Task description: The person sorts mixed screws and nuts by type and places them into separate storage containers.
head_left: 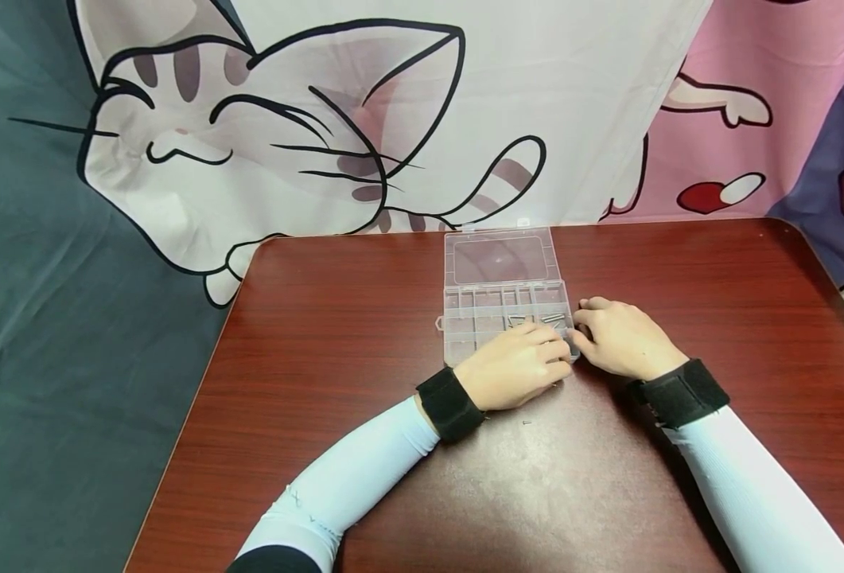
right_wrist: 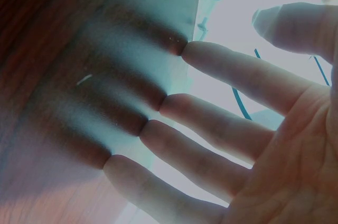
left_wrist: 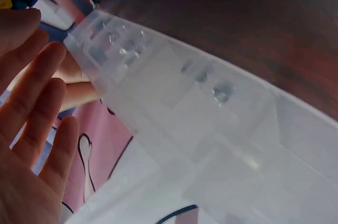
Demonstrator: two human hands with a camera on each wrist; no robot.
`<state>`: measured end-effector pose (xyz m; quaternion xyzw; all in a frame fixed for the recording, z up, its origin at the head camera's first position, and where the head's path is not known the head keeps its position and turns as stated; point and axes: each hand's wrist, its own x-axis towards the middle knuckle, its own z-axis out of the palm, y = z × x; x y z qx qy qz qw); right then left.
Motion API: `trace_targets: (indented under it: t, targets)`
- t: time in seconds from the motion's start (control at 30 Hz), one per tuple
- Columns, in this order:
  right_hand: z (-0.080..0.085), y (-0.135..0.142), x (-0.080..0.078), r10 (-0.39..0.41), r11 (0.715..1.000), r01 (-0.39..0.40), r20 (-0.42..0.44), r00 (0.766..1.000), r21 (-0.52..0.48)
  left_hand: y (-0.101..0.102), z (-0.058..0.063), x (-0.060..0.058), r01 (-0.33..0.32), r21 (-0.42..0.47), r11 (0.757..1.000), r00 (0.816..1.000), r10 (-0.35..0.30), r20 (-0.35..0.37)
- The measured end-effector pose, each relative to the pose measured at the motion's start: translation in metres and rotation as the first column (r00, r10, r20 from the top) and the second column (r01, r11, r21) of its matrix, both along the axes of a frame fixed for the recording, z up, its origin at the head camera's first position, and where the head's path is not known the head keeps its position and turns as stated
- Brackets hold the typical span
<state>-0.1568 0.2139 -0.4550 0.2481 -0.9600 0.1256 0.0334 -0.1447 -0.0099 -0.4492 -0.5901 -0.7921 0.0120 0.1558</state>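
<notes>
A clear plastic compartment box (head_left: 473,334) lies on the table with its lid (head_left: 503,259) laid back, away from me. Small metal screws (head_left: 554,319) sit in its right-hand compartments. My left hand (head_left: 515,366) reaches over the box's front right corner, fingers loosely extended; its fingertips are partly hidden in the head view. Just off the box's right side is my right hand (head_left: 625,338). In the right wrist view its fingers (right_wrist: 211,123) are spread nearly straight, tips at the tabletop, and the thumb stands apart. Neither hand shows anything held.
The brown wooden table (head_left: 336,318) carries one tiny screw-like piece (head_left: 527,422) in front of the box. Behind the far edge hangs a white cloth (head_left: 572,95) with a cat drawing, and a pink one (head_left: 787,159) beside it.
</notes>
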Motion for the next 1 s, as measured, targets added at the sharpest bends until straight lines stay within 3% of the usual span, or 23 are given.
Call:
trace_targets:
  t: [0.27,0.53,0.67,1.0]
  targets:
    - [-0.001,0.000,0.000,0.013,1.000,-0.014,-0.020,1.000,-0.016,0.013,0.002,0.006,-0.019,-0.150,0.989,0.988,-0.004,-0.153]
    - [-0.001,0.000,0.001,0.018,1.000,-0.019,-0.031,0.999,-0.014,0.022,-0.004,0.009,-0.029,-0.227,0.973,0.964,-0.032,-0.263]
    - [-0.001,0.000,0.001,0.016,1.000,-0.017,-0.033,0.999,-0.016,0.024,-0.007,0.009,-0.030,-0.244,0.969,0.958,-0.042,-0.283]
    - [-0.001,0.000,0.002,0.021,1.000,-0.022,-0.042,0.999,-0.017,0.023,-0.013,0.006,-0.037,-0.233,0.972,0.963,-0.028,-0.269]
